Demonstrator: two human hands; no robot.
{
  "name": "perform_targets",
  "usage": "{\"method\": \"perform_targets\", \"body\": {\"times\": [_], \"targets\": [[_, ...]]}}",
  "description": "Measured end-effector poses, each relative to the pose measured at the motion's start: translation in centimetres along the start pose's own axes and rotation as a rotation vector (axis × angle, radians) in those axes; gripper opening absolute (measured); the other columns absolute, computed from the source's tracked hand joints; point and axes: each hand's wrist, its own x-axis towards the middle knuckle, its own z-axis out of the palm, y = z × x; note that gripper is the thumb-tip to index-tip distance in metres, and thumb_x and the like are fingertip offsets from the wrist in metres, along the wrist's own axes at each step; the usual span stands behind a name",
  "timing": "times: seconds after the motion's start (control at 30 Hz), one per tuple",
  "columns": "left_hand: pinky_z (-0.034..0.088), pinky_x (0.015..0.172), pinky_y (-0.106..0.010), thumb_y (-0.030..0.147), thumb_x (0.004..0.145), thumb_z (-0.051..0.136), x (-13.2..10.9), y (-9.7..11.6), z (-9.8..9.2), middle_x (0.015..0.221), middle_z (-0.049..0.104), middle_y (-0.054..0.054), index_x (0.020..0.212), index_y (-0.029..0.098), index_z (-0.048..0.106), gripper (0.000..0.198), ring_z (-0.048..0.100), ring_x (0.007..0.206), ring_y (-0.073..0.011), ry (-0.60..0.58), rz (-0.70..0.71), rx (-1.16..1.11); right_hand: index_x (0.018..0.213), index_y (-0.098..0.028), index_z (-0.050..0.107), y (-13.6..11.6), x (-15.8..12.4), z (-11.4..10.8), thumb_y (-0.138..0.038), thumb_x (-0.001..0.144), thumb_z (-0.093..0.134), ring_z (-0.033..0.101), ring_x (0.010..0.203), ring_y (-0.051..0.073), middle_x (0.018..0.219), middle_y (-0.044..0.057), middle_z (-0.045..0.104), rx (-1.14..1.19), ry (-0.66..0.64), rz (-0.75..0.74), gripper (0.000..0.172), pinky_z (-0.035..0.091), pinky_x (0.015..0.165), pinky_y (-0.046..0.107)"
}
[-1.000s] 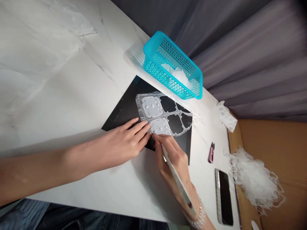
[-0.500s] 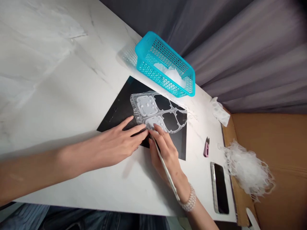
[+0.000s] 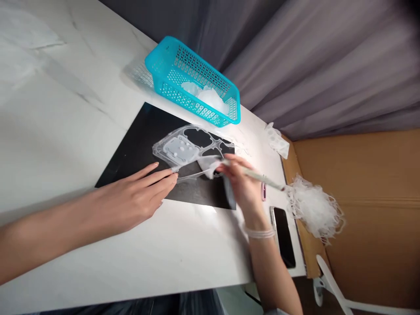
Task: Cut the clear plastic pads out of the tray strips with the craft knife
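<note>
A translucent silicone sheet with moulded pads and cut-out holes lies on a black mat. My left hand lies flat with its fingertips pressing the sheet's near edge against the mat. My right hand holds a thin white tool and pinches a small pad piece pulled up off the sheet. A thin strip of silicone stretches from that piece toward my left fingertips.
A turquoise basket with white pieces stands behind the mat. A pile of white silicone scraps sits on a brown cardboard surface at the right. A phone, a small pink tool and a crumpled white bag lie near the table's right edge.
My right hand has lifted and moved right, tearing a pad piece away from the sheet. The tool now points right. The left hand keeps pressing. The camera has swung rightward.
</note>
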Motion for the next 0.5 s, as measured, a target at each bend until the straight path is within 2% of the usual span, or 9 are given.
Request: {"method": "perform_targets", "body": {"times": [0.03, 0.07, 0.13, 0.2, 0.23, 0.3, 0.4, 0.43, 0.5], "targets": [[0.019, 0.127, -0.045, 0.023, 0.096, 0.052, 0.0, -0.1, 0.0, 0.149, 0.054, -0.01, 0.119, 0.015, 0.072, 0.032, 0.042, 0.144, -0.0259, -0.018, 0.018, -0.003, 0.107, -0.021, 0.069, 1.2, 0.7, -2.4, -0.028, 0.099, 0.051, 0.077, 0.086, 0.019, 0.097, 0.007, 0.078, 0.063, 0.102, 0.07, 0.021, 0.065, 0.079, 0.035], [0.018, 0.127, -0.046, 0.023, 0.096, 0.052, -0.1, -0.1, -0.1, 0.15, 0.053, -0.011, 0.119, 0.014, 0.072, 0.032, 0.041, 0.145, -0.027, -0.037, 0.029, -0.003, 0.101, -0.021, 0.07, 2.3, 1.2, -4.8, -0.026, 0.096, 0.054, 0.077, 0.089, 0.019, 0.094, 0.008, 0.078, 0.107, 0.132, 0.166, 0.017, 0.063, 0.082, 0.033], [0.018, 0.128, -0.046, 0.023, 0.095, 0.052, -0.2, -0.2, 0.0, 0.148, 0.055, -0.011, 0.118, 0.014, 0.073, 0.032, 0.042, 0.144, -0.0266, -0.045, 0.014, 0.001, 0.087, -0.019, 0.07, 3.9, 1.9, -8.7, -0.025, 0.093, 0.057, 0.078, 0.077, 0.019, 0.075, 0.008, 0.076, 0.12, 0.182, 0.199, 0.016, 0.062, 0.075, 0.029], [0.017, 0.128, -0.045, 0.022, 0.095, 0.052, -0.2, -0.2, 0.0, 0.147, 0.056, -0.012, 0.119, 0.013, 0.072, 0.033, 0.042, 0.144, -0.0266, -0.048, 0.006, -0.009, 0.083, -0.019, 0.069, 4.5, 1.9, -10.6, -0.025, 0.092, 0.058, 0.078, 0.076, 0.02, 0.069, 0.008, 0.074, 0.126, 0.196, 0.196, 0.016, 0.061, 0.074, 0.029], [0.017, 0.128, -0.045, 0.021, 0.095, 0.052, -0.1, -0.1, -0.1, 0.147, 0.056, -0.012, 0.12, 0.012, 0.071, 0.033, 0.042, 0.143, -0.0267, -0.05, -0.002, -0.024, 0.085, -0.019, 0.07, 4.3, 1.8, -10.7, -0.026, 0.092, 0.058, 0.078, 0.079, 0.021, 0.071, 0.009, 0.075, 0.136, 0.203, 0.189, 0.016, 0.061, 0.076, 0.031], [0.019, 0.127, -0.046, 0.02, 0.096, 0.05, 0.4, 0.0, -0.8, 0.142, 0.06, -0.012, 0.123, 0.012, 0.07, 0.034, 0.047, 0.14, -0.0265, -0.046, -0.034, -0.084, 0.096, -0.019, 0.071, 3.2, 1.3, -9.2, -0.029, 0.093, 0.058, 0.078, 0.088, 0.023, 0.081, 0.009, 0.077, 0.172, 0.223, 0.167, 0.016, 0.062, 0.08, 0.035], [0.03, 0.122, -0.048, 0.024, 0.098, 0.047, 2.5, 0.4, -3.0, 0.134, 0.066, -0.011, 0.119, 0.016, 0.071, 0.033, 0.054, 0.132, -0.0264, -0.008, -0.181, -0.339, 0.11, -0.024, 0.07, -0.4, 0.4, -4.9, -0.034, 0.094, 0.06, 0.076, 0.098, 0.023, 0.099, 0.006, 0.079, 0.28, 0.227, 0.12, 0.022, 0.062, 0.088, 0.041], [0.035, 0.119, -0.047, 0.028, 0.099, 0.046, 3.5, 0.5, -3.9, 0.132, 0.067, -0.01, 0.117, 0.018, 0.072, 0.034, 0.056, 0.129, -0.027, 0.005, -0.291, -0.5, 0.109, -0.026, 0.072, -2.0, 0.0, -3.3, -0.035, 0.094, 0.061, 0.075, 0.098, 0.022, 0.104, 0.005, 0.078, 0.305, 0.212, 0.096, 0.02, 0.06, 0.091, 0.041], [0.047, 0.108, -0.045, 0.043, 0.1, 0.043, 5.8, 0.7, -5.4, 0.125, 0.07, -0.011, 0.117, 0.018, 0.072, 0.042, 0.063, 0.118, -0.0286, 0.021, -0.628, -0.97, 0.106, -0.03, 0.075, -5.3, -1.0, -0.8, -0.034, 0.095, 0.064, 0.074, 0.098, 0.02, 0.11, 0.002, 0.077, 0.265, 0.132, 0.024, 0.016, 0.059, 0.092, 0.038]]}}
